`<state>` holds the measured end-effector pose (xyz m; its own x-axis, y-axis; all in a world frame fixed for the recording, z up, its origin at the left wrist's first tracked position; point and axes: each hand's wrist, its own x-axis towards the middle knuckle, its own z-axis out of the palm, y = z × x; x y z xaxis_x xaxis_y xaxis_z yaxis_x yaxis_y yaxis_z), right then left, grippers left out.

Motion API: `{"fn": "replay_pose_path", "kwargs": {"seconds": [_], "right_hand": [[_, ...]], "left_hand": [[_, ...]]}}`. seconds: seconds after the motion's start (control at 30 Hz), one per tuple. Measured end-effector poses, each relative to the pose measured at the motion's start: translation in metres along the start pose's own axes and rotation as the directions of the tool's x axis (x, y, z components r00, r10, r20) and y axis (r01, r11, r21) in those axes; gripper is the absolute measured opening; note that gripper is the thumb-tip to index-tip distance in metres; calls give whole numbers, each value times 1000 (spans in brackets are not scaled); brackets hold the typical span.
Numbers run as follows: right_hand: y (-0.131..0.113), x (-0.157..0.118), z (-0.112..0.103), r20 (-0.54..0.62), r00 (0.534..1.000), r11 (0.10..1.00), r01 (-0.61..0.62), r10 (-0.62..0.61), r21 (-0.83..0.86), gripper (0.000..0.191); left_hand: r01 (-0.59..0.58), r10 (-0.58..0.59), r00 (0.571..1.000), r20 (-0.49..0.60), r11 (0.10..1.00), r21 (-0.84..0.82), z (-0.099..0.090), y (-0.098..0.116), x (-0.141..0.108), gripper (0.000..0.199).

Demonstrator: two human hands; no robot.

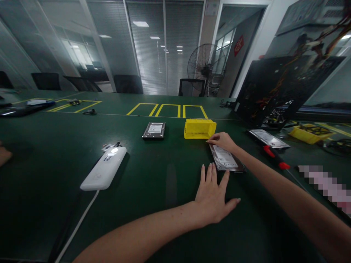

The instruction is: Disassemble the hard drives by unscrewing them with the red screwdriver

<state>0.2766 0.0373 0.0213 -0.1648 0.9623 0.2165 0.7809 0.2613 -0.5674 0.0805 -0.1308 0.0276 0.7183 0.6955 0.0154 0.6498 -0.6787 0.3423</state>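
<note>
My left hand [212, 199] lies spread on the green table, its fingertips close to the near edge of a hard drive [225, 159]. Thumb and fingers of my right hand [223, 141] are pinched together over that drive's far left corner; whatever is between them is too small to make out. The drive has a silver face with a white label. Just beyond my right fingertips, a small yellow bin [199, 134] lies with its open side facing me. Another hard drive [154, 130] rests label up, left of the bin.
On the left lies a white power bank [105, 170] with a cable. To the right are a third hard drive [268, 138], a red-and-black screwdriver [276, 157], another yellow bin [311, 133] and an open computer case [274, 87]. Another person's hand [4, 153] shows at the left edge.
</note>
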Motion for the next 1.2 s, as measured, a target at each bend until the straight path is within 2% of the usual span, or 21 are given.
{"fn": "replay_pose_path", "kwargs": {"seconds": [0.33, 0.57, 0.7, 0.9, 1.07, 1.2], "right_hand": [[6, -1, 3, 36, 997, 998, 65, -65, 13, 25], [2, 2, 1, -9, 1000, 997, 25, -26, -68, 28], [0, 2, 0, 31, 997, 996, 71, -69, -62, 22], [7, 0, 0, 51, 993, 993, 110, -108, -49, 26], [12, 2, 1, 17, 997, 986, 74, -73, -148, 36], [10, 2, 0, 20, 994, 974, 108, -106, -197, 30]], "left_hand": [[-17, 17, 999, -34, 1000, 12, 4, -1, -1, 77], [-16, 17, 999, -36, 1000, 25, 4, -1, 1, 80], [-12, 13, 1000, -29, 1000, 22, 4, -1, 1, 82], [-12, 12, 1000, -22, 1000, 12, 3, -2, 0, 81], [-12, 12, 1000, -26, 1000, 15, 3, -1, 0, 80], [-14, 15, 999, -36, 999, 28, 3, -1, -1, 76]]}}
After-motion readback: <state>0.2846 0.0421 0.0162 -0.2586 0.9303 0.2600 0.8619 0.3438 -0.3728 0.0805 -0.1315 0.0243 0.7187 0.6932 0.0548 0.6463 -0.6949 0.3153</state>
